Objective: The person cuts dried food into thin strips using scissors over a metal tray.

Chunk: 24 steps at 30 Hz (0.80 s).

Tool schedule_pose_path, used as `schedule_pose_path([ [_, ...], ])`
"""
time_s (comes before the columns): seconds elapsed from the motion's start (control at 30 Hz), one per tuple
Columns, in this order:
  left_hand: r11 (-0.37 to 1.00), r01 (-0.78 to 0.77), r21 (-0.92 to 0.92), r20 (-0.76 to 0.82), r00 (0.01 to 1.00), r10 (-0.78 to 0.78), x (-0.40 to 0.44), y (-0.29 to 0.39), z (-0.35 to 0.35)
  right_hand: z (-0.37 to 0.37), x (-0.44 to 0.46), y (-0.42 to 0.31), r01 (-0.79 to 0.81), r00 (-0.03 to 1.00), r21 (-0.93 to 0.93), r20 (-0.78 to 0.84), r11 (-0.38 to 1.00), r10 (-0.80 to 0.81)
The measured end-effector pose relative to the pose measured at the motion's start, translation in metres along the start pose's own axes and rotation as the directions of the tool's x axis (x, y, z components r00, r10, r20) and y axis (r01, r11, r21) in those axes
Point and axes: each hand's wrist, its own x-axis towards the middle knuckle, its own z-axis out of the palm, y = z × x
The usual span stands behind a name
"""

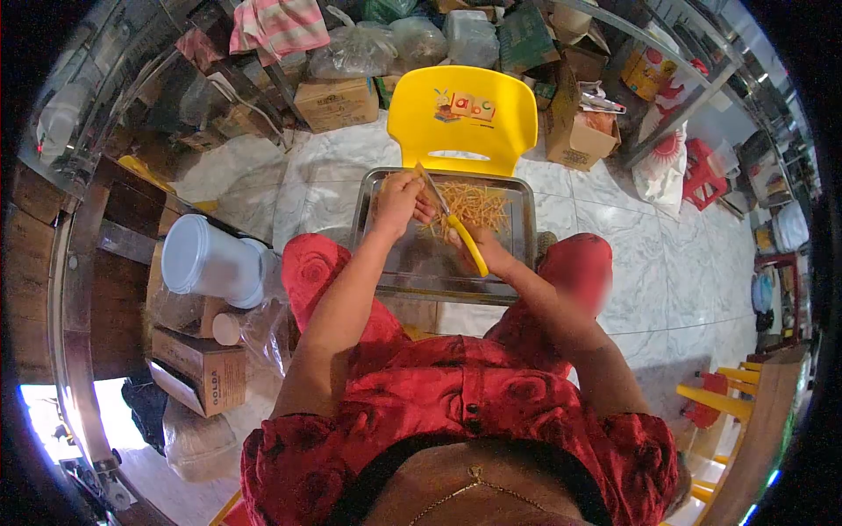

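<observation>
My right hand (pixel 491 251) is closed around the yellow handles of a pair of scissors (pixel 467 244). Their metal blades point up and left, close to my left hand (pixel 402 205). That hand has its fingers pinched together on a thin brownish piece (pixel 420 172) beside the blades; its exact kind is too small to tell. Below both hands lies a metal tray (pixel 412 272) with a heap of thin yellow-orange strips (pixel 478 203) in its far half. The heap is partly hidden behind the hands and scissors.
A yellow child's chair (pixel 500 110) stands against the tray's far side. At left are a white bucket (pixel 195 259) and a cardboard box (pixel 200 373). More boxes and plastic bags (pixel 355 53) line the back. My red-clothed knees flank the tray.
</observation>
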Motion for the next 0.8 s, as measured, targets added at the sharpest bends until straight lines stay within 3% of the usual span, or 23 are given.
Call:
schedule_pose_path([
  [0.03, 0.999, 0.041, 0.013, 0.019, 0.999, -0.041, -0.004, 0.001, 0.005, -0.001, 0.000, 0.000, 0.000, 1.000, 0.001, 0.001, 1.000, 0.000],
  [0.1, 0.996, 0.082, 0.029, 0.039, 0.996, -0.083, -0.007, 0.002, 0.008, -0.004, 0.002, -0.009, -0.166, 0.986, -0.113, -0.030, 0.980, 0.164],
  [0.2, 0.998, 0.058, 0.037, 0.038, 0.998, -0.059, -0.005, -0.003, 0.008, -0.007, 0.002, -0.002, -0.246, 0.968, -0.055, 0.039, 0.968, 0.249],
  [0.53, 0.995, 0.095, -0.011, 0.033, 0.995, -0.094, -0.007, -0.007, 0.008, -0.002, -0.001, 0.007, -0.227, 0.974, -0.140, -0.043, 0.964, 0.224],
  [0.6, 0.995, 0.096, 0.006, 0.030, 0.995, -0.096, -0.005, -0.010, 0.007, 0.002, 0.000, 0.020, -0.128, 0.992, 0.044, 0.000, 0.991, 0.128],
  [0.67, 0.991, 0.130, 0.023, 0.107, 0.986, -0.132, -0.003, -0.015, 0.006, 0.006, 0.002, 0.027, -0.116, 0.993, 0.069, -0.031, 0.991, 0.118],
  [0.8, 0.994, 0.109, 0.019, 0.100, 0.989, -0.110, -0.005, -0.018, 0.008, 0.002, -0.001, 0.013, -0.135, 0.989, 0.054, -0.050, 0.989, 0.138],
])
